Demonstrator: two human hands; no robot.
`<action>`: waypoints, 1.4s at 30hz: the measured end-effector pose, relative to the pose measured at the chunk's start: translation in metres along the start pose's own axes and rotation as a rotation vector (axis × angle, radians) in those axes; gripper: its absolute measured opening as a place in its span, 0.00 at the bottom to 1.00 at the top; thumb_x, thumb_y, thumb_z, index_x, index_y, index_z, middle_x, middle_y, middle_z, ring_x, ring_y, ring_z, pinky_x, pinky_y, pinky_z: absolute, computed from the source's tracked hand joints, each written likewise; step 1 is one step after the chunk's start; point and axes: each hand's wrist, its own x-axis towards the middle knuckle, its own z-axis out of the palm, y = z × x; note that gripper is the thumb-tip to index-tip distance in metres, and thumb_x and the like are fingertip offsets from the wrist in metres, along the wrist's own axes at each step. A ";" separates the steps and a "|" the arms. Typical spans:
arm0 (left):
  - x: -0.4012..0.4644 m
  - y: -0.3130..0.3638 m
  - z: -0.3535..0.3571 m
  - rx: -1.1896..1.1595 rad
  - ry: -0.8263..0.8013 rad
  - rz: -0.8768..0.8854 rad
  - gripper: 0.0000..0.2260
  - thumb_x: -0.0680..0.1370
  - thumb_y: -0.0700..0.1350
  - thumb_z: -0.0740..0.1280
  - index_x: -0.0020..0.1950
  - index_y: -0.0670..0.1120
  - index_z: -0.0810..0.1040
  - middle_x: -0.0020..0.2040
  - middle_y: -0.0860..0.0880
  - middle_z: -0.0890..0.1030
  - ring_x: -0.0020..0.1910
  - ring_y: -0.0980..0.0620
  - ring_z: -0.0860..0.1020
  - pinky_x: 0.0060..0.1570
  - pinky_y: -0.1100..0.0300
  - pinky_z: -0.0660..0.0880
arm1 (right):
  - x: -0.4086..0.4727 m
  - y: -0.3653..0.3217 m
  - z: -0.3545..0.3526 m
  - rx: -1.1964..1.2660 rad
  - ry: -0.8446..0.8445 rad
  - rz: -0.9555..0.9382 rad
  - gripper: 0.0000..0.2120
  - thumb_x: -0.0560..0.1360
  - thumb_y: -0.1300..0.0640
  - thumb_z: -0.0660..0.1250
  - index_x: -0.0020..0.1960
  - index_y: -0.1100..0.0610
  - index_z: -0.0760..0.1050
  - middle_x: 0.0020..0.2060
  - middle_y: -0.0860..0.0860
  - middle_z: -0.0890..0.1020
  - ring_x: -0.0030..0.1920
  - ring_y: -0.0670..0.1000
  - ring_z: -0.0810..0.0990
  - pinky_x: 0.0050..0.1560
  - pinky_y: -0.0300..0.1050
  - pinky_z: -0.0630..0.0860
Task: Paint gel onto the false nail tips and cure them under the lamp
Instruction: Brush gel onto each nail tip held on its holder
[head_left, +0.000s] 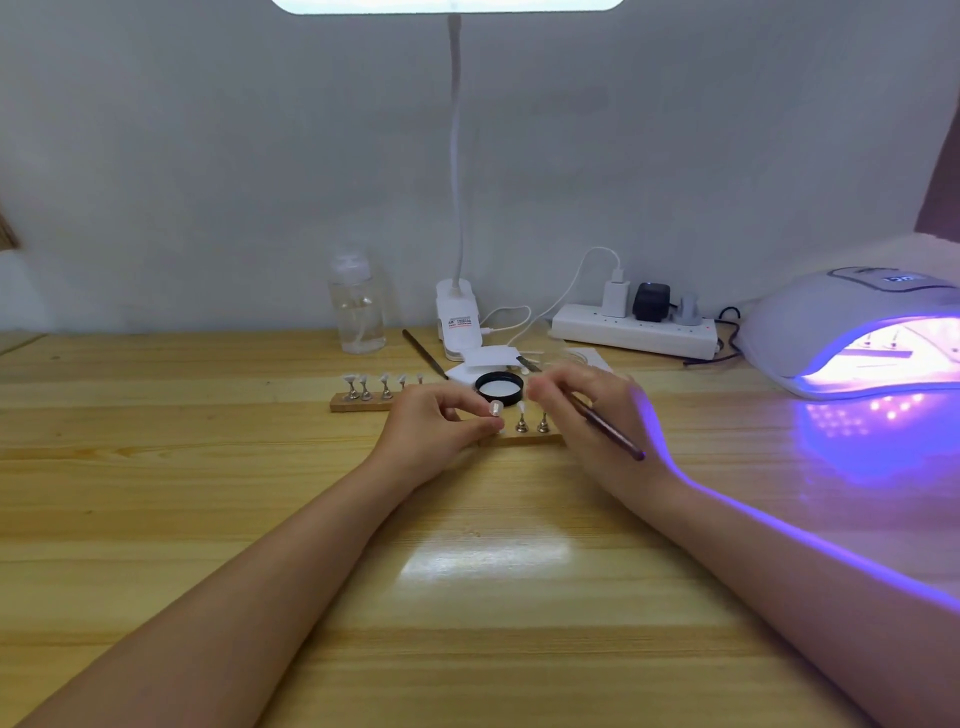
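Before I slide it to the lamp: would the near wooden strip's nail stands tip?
Probably somewhat. The near wooden strip is narrow and likely light; its stands rise on thin stems. They may wobble if jerked, and the glossy table should let it slide easily.

I see my left hand (441, 418) pinching a nail tip (496, 408) on its stand, my right hand (597, 410) gripping the brush (608, 428), the curing lamp (852, 332) glowing violet on the surface (208, 493).
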 end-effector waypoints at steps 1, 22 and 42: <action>0.000 0.000 0.000 0.014 -0.005 0.003 0.05 0.67 0.40 0.75 0.35 0.49 0.81 0.37 0.57 0.79 0.28 0.63 0.69 0.30 0.75 0.66 | 0.001 0.001 0.001 -0.075 -0.028 -0.028 0.07 0.75 0.53 0.66 0.42 0.56 0.79 0.38 0.46 0.81 0.42 0.43 0.78 0.44 0.41 0.71; -0.002 -0.005 0.002 0.258 -0.040 0.130 0.12 0.68 0.48 0.74 0.48 0.49 0.76 0.40 0.58 0.76 0.38 0.58 0.74 0.42 0.63 0.72 | -0.002 0.000 0.003 -0.219 -0.067 -0.170 0.07 0.67 0.63 0.73 0.44 0.58 0.78 0.39 0.50 0.81 0.43 0.52 0.79 0.50 0.44 0.67; -0.012 0.002 0.005 0.322 0.206 0.610 0.05 0.69 0.43 0.71 0.43 0.49 0.84 0.43 0.57 0.83 0.44 0.61 0.77 0.48 0.60 0.61 | -0.008 -0.006 0.002 0.176 0.027 -0.147 0.07 0.70 0.63 0.71 0.47 0.61 0.76 0.42 0.48 0.81 0.45 0.43 0.80 0.47 0.33 0.76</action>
